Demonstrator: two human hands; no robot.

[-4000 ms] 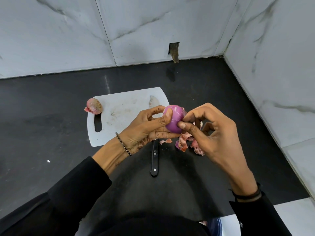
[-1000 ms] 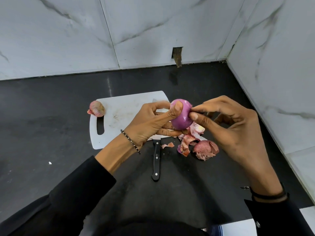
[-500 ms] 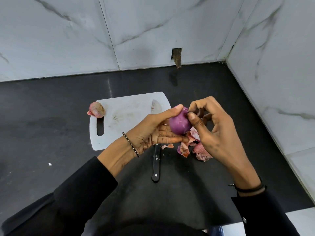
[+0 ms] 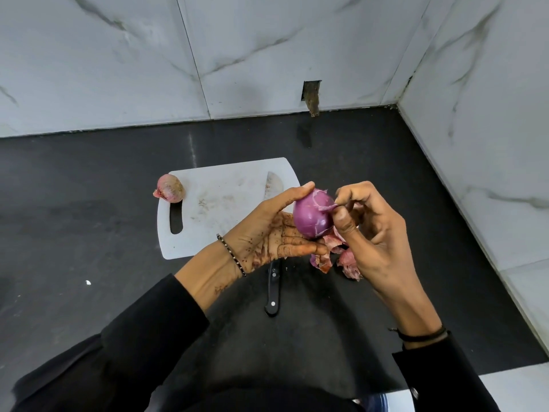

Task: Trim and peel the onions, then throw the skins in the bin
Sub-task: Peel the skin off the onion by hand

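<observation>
Onion (image 4: pixel 312 216) in left hand (image 4: pixel 274 230), at board (image 4: pixel 225 185) edge

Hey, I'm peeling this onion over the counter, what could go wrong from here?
The thin skin strip your right hand pinches may tear, leaving scraps on the purple onion in your left hand.
The knife lies just under your hands; lowering them could meet the blade.
The unpeeled onion sits at a corner of the cutting board and might roll off.
</observation>
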